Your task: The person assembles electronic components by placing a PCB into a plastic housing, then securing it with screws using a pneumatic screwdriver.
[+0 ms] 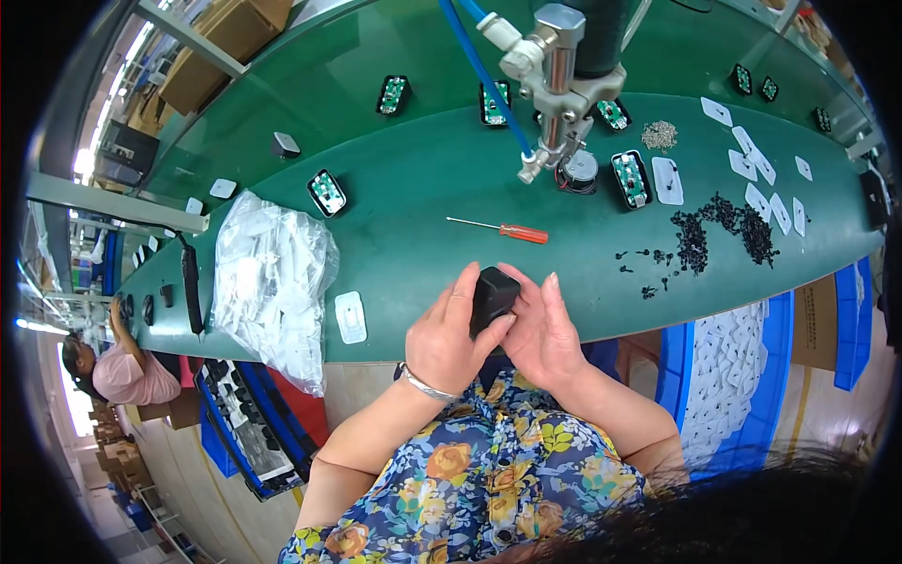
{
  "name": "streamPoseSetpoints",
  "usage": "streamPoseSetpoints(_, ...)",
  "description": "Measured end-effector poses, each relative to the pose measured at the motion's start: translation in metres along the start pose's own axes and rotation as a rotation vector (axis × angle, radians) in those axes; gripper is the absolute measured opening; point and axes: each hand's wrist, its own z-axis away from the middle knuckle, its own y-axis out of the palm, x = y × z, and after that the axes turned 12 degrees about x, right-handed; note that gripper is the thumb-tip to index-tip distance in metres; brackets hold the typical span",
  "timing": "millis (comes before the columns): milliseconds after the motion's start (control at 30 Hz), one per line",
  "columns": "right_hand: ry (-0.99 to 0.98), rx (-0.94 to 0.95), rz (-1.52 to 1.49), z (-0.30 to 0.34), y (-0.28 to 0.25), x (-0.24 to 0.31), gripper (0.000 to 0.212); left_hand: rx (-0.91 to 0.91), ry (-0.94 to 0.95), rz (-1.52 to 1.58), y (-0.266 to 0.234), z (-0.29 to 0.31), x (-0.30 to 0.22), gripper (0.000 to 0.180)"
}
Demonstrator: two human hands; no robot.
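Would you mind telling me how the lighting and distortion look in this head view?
Head view: even light, soft shadows; glare only at the bright windows far left; fisheye bends the green conveyor belt edge into an arc, with a dark rim; hands, left hand and right hand, and the black housing are sharp.

Sleeveless floral top, blue with yellow-orange flowers, at 6 o'clock; silver bangle on left wrist, bare forearms.

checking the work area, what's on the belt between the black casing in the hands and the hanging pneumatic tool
In the head view, a red-handled screwdriver lies on the green belt between the black casing and the pneumatic tool; otherwise that stretch is bare.
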Motion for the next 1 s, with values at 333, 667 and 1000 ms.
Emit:
streamPoseSetpoints(333, -0.064, 0.054, 0.034, 0.000, -0.005, 0.001, 0.074, 0.009, -0.013, -0.067, 0.016, -0.007, 0.007, 0.068)
streamPoseSetpoints(667, -0.017, 0.062, 0.102, 0.004, -0.007, -0.004, 0.070, 0.114, -0.068, 0.191, 0.025, 0.002, 0.032, 0.072)
streamPoseSetpoints(1000, -0.235, -0.026, 0.887, -0.008, -0.017, -0.018, 0.050, 0.153, -0.054, 1.304, 0.018, 0.002, 0.032, 0.072)
